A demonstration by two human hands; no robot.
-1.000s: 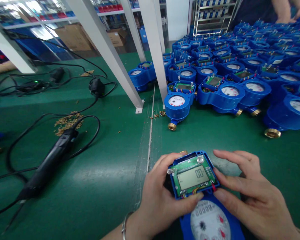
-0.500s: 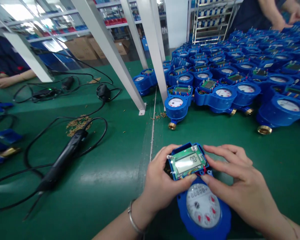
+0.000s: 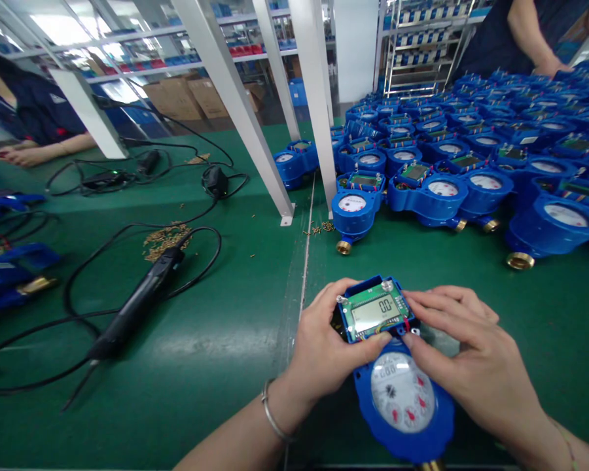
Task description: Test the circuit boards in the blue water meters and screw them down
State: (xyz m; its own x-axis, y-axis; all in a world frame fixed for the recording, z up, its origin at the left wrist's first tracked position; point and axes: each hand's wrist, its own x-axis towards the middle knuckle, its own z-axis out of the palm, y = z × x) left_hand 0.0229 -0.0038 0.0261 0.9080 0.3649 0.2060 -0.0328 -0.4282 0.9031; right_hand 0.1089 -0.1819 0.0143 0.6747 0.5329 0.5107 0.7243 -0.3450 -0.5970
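Note:
A blue water meter (image 3: 402, 392) with a round white dial is between my hands at the table's near side. Its upper end carries a green circuit board (image 3: 375, 309) with a lit display. My left hand (image 3: 324, 340) is closed around the board end's left side, thumb along the lower edge of the board. On the other side, my right hand (image 3: 466, 353) grips the same end, fingertips at its right edge and thumb near the red wires. The undersides of both hands and of the meter are hidden.
Many blue water meters (image 3: 442, 190) crowd the right back of the green table (image 3: 226, 366). A black electric screwdriver (image 3: 137, 301) with cable lies at left beside loose brass screws (image 3: 165, 242). White posts (image 3: 311, 98) rise mid-table. Two co-workers (image 3: 525, 39) are at the far sides.
The whole view has shifted slightly, so things appear farther right. Both hands keep their hold on the water meter, whose brass end now shows at the bottom.

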